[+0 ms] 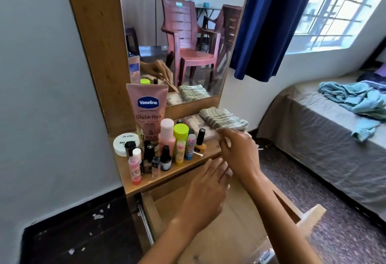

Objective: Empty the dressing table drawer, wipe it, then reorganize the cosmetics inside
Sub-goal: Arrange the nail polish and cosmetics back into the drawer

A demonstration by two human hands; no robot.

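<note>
The wooden drawer (234, 228) of the dressing table is pulled out below me, and its floor looks bare. Cosmetics crowd the tabletop: a pink Vaseline tube (147, 109), a white nail-remover jar (123, 141), a pink bottle (166, 136), a lime-capped bottle (180, 133), lip balms and several nail polishes (166, 160). A folded green striped cloth (223, 118) lies on a palette (193, 120) at the table's right. My right hand (238, 150) reaches to the cloth's front edge, fingertips touching it. My left hand (206, 190) hovers over the drawer, fingers apart, holding nothing.
A mirror (177, 33) backs the table and reflects red plastic chairs. A blue curtain (271, 23) and a window are at the right. A bed (325, 138) with a light blue garment (359, 104) stands at the right. Dark speckled floor lies between.
</note>
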